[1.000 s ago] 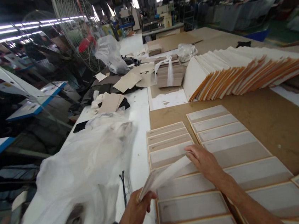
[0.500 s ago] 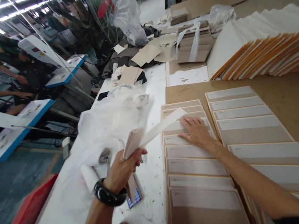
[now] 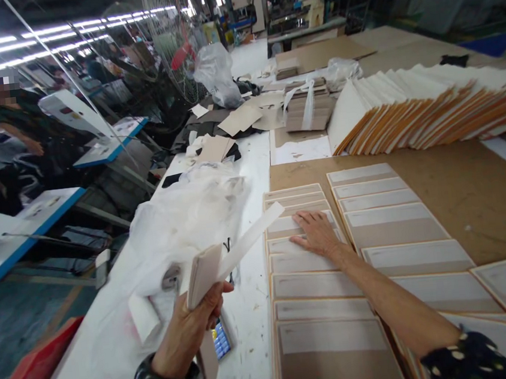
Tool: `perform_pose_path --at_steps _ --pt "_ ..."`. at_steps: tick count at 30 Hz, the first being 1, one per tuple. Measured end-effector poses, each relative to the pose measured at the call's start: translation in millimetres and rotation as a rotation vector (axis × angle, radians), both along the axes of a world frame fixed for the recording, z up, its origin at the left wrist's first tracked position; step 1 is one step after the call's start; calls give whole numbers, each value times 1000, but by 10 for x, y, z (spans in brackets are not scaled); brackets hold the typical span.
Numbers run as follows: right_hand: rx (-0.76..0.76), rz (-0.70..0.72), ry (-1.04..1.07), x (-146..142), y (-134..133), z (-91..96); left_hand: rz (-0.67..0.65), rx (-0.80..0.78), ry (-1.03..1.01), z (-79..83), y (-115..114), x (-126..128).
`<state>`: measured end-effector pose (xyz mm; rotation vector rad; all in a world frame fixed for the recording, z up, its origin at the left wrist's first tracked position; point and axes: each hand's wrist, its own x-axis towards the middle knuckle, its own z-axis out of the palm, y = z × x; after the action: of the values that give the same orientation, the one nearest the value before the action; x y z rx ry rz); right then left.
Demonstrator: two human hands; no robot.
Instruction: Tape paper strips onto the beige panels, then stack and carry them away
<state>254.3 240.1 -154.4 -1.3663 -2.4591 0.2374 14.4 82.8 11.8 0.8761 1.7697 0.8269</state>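
My left hand [image 3: 207, 309] is closed around a folded bundle of beige strips [image 3: 204, 273], held above the white table. From the bundle a white strip [image 3: 253, 237] sticks out to the upper right, its tip by the left edge of the overlapped panels. My right hand [image 3: 316, 234] lies flat with fingers spread on the left column of beige panels [image 3: 327, 335], each with a pale band across it. Beside it runs a second column of similar panels [image 3: 395, 229]. Below my left hand, partly hidden, is a phone-like object with a blue screen [image 3: 221, 337].
Crumpled clear plastic [image 3: 183, 209] and a white roll [image 3: 143, 318] lie on the left of the table. A long fanned stack of orange-edged sheets [image 3: 425, 111] stands at the back right. Beyond are a tied bundle [image 3: 310, 111] and a fan [image 3: 169, 41]. People sit at machines on the left.
My left hand has moved left and down with the bundle, and the white strip's tip has drawn back from over the panels. My right hand stays on the panels. The view has tilted up.
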Motion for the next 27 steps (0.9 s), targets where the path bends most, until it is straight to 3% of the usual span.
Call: perform_pose_path --at_steps 7,11,14,16,18,20,23,27 --pt "-57 0 115 27 -214 47 -41 14 -19 -149 -34 160" --pt "-145 -32 253 160 -216 122 -113 -19 -61 -292 102 239" --pt "-216 -52 382 342 -187 302 -235 -56 -48 -373 260 294" --pt "-385 26 573 449 -205 469 -340 -92 -11 -429 375 336" --pt "-661 99 805 511 -246 619 -408 -125 15 -497 487 384" --pt "-873 52 946 527 -276 706 -427 -145 30 -574 597 428" --pt "-926 -104 970 515 -243 702 -458 -164 46 -680 760 460" --pt "-918 -122 981 500 -56 568 -500 -181 41 -769 995 410"
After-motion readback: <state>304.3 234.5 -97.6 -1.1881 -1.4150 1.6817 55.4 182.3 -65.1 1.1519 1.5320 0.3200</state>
